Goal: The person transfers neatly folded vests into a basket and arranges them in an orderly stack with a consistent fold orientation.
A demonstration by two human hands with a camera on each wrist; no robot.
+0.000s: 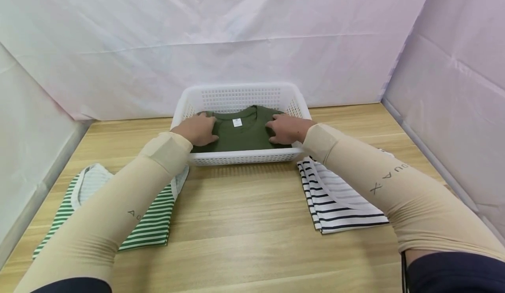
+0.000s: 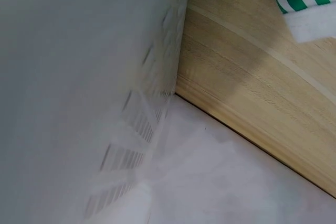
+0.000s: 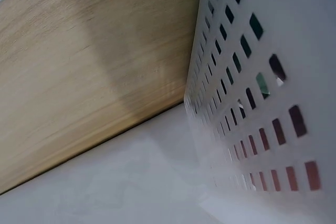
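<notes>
A dark green shirt [image 1: 241, 135] with a white neck label lies folded inside a white plastic basket [image 1: 244, 157] in the head view. My left hand [image 1: 198, 129] rests on the shirt's left side, thumb and fingers spread apart. On its right side my right hand [image 1: 289, 128] touches the cloth, also with fingers and thumb apart. Both wrists reach over the basket's rim. The left wrist view shows the basket's side wall [image 2: 79, 77] up close, without the hand. Slotted basket wall [image 3: 310, 66] fills the right part of the right wrist view.
A green-and-white striped shirt [image 1: 151, 220] lies folded on the wooden table [image 1: 236, 223] at left, partly under my left forearm. At right is a black-and-white striped shirt [image 1: 335, 210], partly covered by my right forearm. White cloth walls [image 1: 244, 61] stand behind and at both sides.
</notes>
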